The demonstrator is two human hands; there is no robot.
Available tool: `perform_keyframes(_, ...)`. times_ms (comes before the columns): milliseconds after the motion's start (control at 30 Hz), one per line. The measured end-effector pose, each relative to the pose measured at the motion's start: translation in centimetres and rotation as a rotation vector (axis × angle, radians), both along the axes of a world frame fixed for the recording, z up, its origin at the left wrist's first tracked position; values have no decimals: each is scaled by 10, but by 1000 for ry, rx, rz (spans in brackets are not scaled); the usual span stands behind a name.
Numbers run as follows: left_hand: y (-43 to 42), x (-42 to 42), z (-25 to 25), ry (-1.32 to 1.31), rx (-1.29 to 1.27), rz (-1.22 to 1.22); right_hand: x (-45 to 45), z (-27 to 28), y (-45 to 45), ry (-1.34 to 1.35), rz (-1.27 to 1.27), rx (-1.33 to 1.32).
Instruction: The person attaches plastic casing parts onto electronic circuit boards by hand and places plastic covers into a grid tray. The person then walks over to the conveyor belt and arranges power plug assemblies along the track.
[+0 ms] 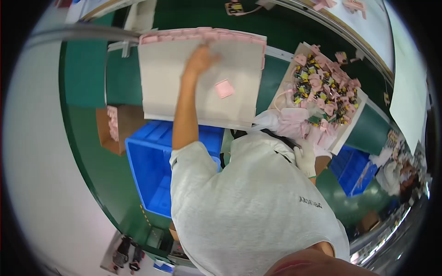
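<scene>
My left hand [200, 60] is bare and reaches over a large grey-beige board [161, 83], close to a row of pink pieces [202, 34] along its far edge. It is blurred, but its fingers look apart with nothing between them. A single flat pink piece [224, 89] lies on the board to its right. My right hand [305, 158], in a white glove, is low beside my body, next to clear plastic bags [294, 123] with pink pieces. Its fingertips are partly hidden, so its grip is unclear.
On the right, a cardboard tray [352, 122] holds a heap of pink, black and yellow parts. A blue bin [156, 172] stands below the board, with a cardboard box [110, 129] of pink pieces to its left. Another blue bin [352, 170] is at right.
</scene>
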State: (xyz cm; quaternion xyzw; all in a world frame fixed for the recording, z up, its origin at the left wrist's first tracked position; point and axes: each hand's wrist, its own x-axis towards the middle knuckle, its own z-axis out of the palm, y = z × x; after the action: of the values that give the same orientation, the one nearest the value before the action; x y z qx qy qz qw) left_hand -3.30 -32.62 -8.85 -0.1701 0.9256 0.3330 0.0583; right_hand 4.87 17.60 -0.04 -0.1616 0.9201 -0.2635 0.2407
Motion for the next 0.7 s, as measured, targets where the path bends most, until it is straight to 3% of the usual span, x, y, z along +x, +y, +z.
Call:
perform_keyframes(33, 18, 27, -30, 56, 21, -96, -9, -3, -3, -3, 31, -24)
perform_keyframes(100, 76, 55, -20, -181, -44, -160, -44, -8, -20, 213, 204, -10)
perform_keyframes(133, 111, 76, -17, -249, -305, -70, -57, -11, -28, 317, 307, -21)
perform_keyframes(167, 123, 91, -44, -62, -480, -51, -76, -14, -27, 394, 330, -60)
perform_keyframes(200, 133, 99, -54, 114, -488, -12, -103, -19, -26, 477, 358, -115)
perform_keyframes(233, 142, 96, -45, 137, -338, 109, -134, -24, -21, 458, 405, 26)
perform_keyframes(300, 166, 112, -52, 402, -493, 241, -171, -26, -25, 540, 550, 176)
perform_keyframes(333, 179, 113, -42, 336, -361, 300, -179, -26, -27, 658, 618, 181)
perform_keyframes(367, 200, 115, -16, 293, -173, 459, -190, -37, -21, 642, 744, 181)
perform_keyframes(433, 229, 124, 18, 141, 33, 544, -190, -46, -25, 651, 888, 139)
perform_keyframes(467, 242, 130, 33, 64, 153, 570, -180, -39, -29, 582, 889, 325)
perform_keyframes(500, 250, 140, 41, 35, 175, 521, -172, -36, -35, 514, 877, 515)
perform_keyframes(700, 296, 177, 27, 14, 384, 440, -176, -53, -35, 614, 840, 354)
